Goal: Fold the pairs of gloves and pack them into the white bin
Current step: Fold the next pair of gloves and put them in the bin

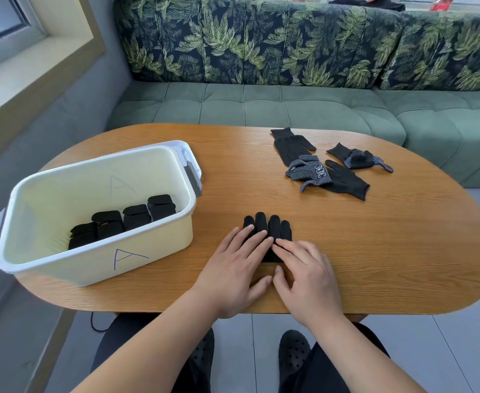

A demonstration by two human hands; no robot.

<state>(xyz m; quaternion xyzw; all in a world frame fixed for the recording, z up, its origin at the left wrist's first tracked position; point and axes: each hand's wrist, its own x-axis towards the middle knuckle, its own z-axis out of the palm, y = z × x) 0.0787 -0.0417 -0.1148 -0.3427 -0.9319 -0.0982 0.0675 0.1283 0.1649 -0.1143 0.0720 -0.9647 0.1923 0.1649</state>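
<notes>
A black glove pair [270, 226] lies flat on the wooden table [389, 251], fingers pointing away from me. My left hand [233, 268] and my right hand [306, 273] both press on its lower part with straight fingers, hiding the cuff. The white bin [159, 245], marked with a blue "A", stands at the left and holds several folded black glove bundles [125, 218]. Loose black gloves [321, 165], some with dotted palms, lie at the far right of the table.
A green sofa [289, 103] with leaf-print cushions curves behind the table. The bin's lid [193, 163] sits under or behind the bin's right end. My knees and black shoes show below the table's front edge.
</notes>
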